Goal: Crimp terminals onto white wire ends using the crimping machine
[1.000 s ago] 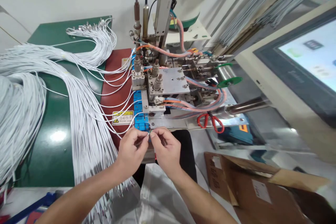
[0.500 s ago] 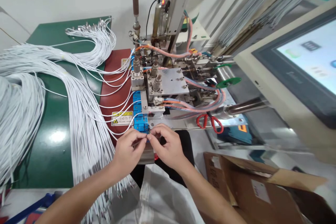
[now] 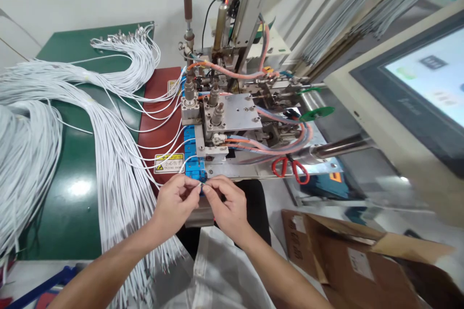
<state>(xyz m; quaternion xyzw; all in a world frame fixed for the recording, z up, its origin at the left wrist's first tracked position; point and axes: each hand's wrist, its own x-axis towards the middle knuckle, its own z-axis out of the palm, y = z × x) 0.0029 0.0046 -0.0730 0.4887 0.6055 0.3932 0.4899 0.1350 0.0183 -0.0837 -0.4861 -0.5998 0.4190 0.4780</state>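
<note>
My left hand (image 3: 176, 205) is closed in a pinch at the front end of the blue clamp row (image 3: 190, 142), with the small pale tip of a white cable (image 3: 200, 184) at its fingertips. Pinching at that same tip from the other side is my right hand (image 3: 227, 205), thumb and forefinger pressed together. The two hands' fingertips almost meet, and most of the held piece is hidden. Several white cables run from the blue clamps to a large cable bundle (image 3: 119, 169) left of my hands.
A machine with metal plate (image 3: 235, 111) and orange and grey hoses stands ahead. Red-handled scissors (image 3: 290, 168) and a wire spool (image 3: 314, 105) lie to its right. A screen (image 3: 427, 72) juts in at right, above a cardboard box (image 3: 351, 256). A green table (image 3: 78, 212) is left.
Both hands have shifted slightly left, and the pale cable tip now shows between the fingertips. The machine's upright upper part sits slightly farther right.
</note>
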